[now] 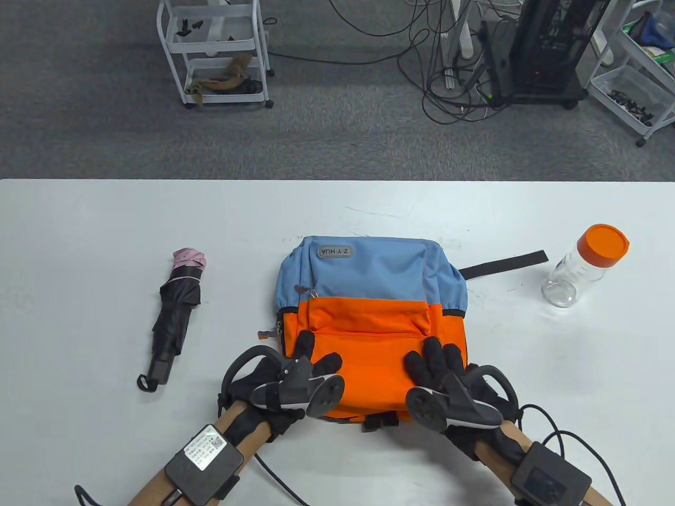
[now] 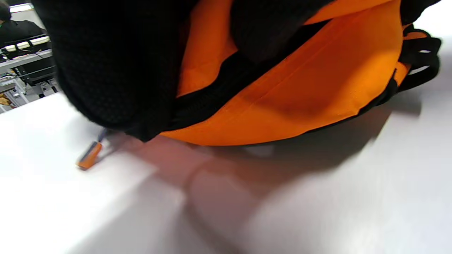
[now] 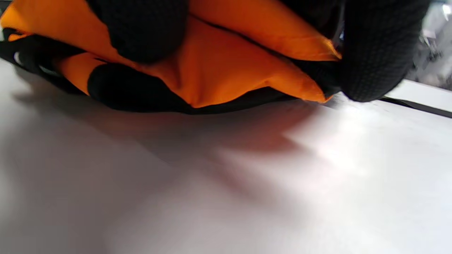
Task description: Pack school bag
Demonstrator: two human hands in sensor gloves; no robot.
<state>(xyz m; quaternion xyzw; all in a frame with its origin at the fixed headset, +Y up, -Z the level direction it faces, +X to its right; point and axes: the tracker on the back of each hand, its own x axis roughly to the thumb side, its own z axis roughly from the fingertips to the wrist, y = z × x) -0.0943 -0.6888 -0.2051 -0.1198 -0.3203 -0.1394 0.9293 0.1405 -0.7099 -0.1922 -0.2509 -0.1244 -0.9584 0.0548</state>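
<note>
Table view: a blue-and-orange bag (image 1: 372, 321) lies flat at the middle of a white table (image 1: 105, 221), blue part away from the person, orange part toward them, its label reading upside down. The left hand (image 1: 287, 377) and right hand (image 1: 448, 382) rest on the near orange corners, fingers spread over the fabric; each appears to grip its corner. A folded black umbrella (image 1: 176, 319) with a pink tip lies well to the left of the bag, apart from it. A clear bottle (image 1: 585, 266) with an orange cap lies tilted to the right, also apart. A black strap (image 1: 503, 263) runs out from the bag's right side toward the bottle. An orange zip pull (image 1: 266, 333) sits on the table at the bag's left edge.

Left wrist view: gloved fingers (image 2: 116, 63) lie over the orange fabric (image 2: 300, 95); the bag's edge is raised slightly off the table, casting a shadow. The zip pull (image 2: 90, 158) rests on the surface nearby.

Right wrist view: black fingers (image 3: 378, 49) press from above and one curls beneath the orange edge (image 3: 219, 74), pinching the corner.
</note>
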